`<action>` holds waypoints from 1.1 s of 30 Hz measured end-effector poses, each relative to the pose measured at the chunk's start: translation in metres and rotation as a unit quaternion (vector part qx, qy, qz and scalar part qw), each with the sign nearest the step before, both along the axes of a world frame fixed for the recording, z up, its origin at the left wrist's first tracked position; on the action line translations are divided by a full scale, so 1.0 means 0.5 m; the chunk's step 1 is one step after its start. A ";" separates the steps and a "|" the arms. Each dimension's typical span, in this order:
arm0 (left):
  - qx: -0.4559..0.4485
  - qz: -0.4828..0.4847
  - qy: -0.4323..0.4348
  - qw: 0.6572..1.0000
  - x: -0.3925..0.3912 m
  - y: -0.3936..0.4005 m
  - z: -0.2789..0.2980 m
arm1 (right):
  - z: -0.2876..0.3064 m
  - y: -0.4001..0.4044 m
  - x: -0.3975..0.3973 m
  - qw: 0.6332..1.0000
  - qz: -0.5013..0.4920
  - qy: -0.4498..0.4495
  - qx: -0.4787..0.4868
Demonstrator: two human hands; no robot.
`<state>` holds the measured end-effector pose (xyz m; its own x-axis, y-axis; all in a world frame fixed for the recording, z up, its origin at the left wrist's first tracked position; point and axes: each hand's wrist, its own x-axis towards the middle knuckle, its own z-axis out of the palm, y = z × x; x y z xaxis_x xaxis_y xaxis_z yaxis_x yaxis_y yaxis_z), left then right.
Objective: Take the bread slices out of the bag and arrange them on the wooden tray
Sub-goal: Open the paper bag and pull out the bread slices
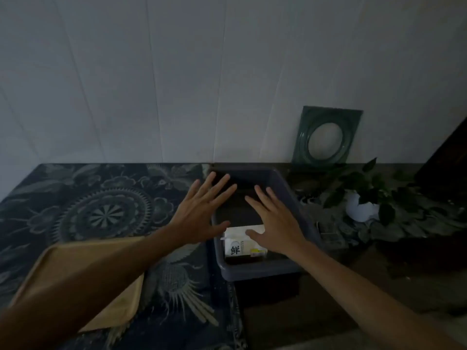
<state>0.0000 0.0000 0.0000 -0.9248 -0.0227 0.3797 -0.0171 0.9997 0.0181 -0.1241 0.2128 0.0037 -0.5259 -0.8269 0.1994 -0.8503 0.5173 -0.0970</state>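
Here we are at the very start: both hands out over the grey bin [290, 195], nothing picked up yet. Our left hand [199, 210] hovers above the bin's left rim, grip wide, fingers fanned and empty. Our right hand [275, 223] is spread just as wide over the bin's inside, palm down, its thumb over the top edge of the bread bag [242, 245].

The bag lies in the near end of the bin, a pale packet with a printed label facing up; the slices themselves we cannot make out in this dim light. The wooden tray [83, 258] waits on the patterned cloth [106, 213] of the desk, well to the left of the bin, partly under our left forearm, and as far as we can see it carries no bread.

So, by our reading, this is the reach for the bag. The next move calls for both hands to drop lower and nearer, close on the packet's sides and lift it clear of the bin walls. Then it needs opening before any slice can go across to the tray. A soft bag, we judge, so squeeze lightly or the bread squashes.
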 end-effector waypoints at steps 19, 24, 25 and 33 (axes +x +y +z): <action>0.162 -0.054 -0.141 0.975 -0.063 -0.006 -0.213 | -0.164 0.014 -0.070 0.997 -0.014 -0.072 0.004; 0.221 -0.073 -0.117 0.965 -0.068 0.003 -0.240 | -0.187 0.025 -0.094 0.997 0.054 -0.037 -0.030; 0.226 -0.067 -0.102 0.966 -0.068 0.006 -0.243 | -0.191 0.026 -0.099 0.996 0.064 -0.031 -0.045; 0.234 -0.045 0.004 0.971 -0.079 0.015 -0.241 | -0.202 0.032 -0.154 0.982 0.155 0.036 -0.104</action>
